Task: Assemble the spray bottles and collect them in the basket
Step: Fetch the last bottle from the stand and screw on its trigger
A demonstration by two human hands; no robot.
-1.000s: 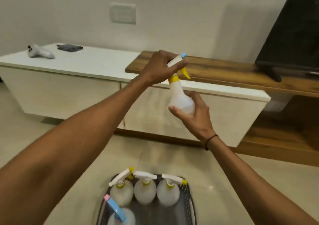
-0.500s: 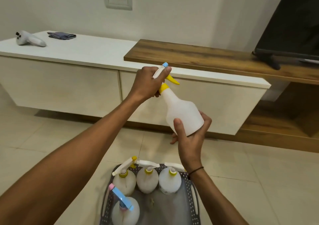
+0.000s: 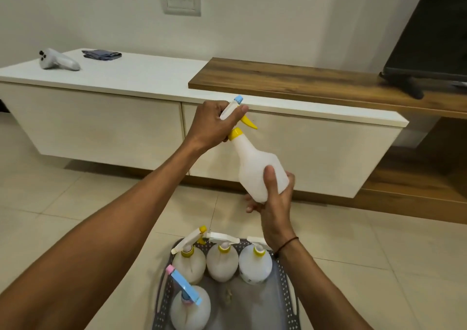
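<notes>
I hold a white spray bottle (image 3: 255, 168) tilted in the air above the floor. My left hand (image 3: 214, 125) grips its spray head (image 3: 233, 108), which has a blue nozzle tip, a yellow trigger and a yellow collar. My right hand (image 3: 275, 203) wraps the bottle's base from below. Under my hands a grey perforated basket (image 3: 289, 302) stands on the floor. Three yellow-collared bottles (image 3: 222, 261) stand in a row at its far side. A bottle with a blue and pink head (image 3: 189, 307) stands nearer, at the left.
A long white cabinet (image 3: 113, 122) with a wooden top section (image 3: 303, 82) runs along the wall ahead. On it lie a white controller (image 3: 59, 60), a folded grey cloth (image 3: 102, 54) and a dark screen (image 3: 429, 39) at the right. Beige floor tiles surround the basket.
The bottle and both hands have come down and nearer to the basket. The bottle now leans with its base to the right. My view has tipped down, showing more of the basket.
</notes>
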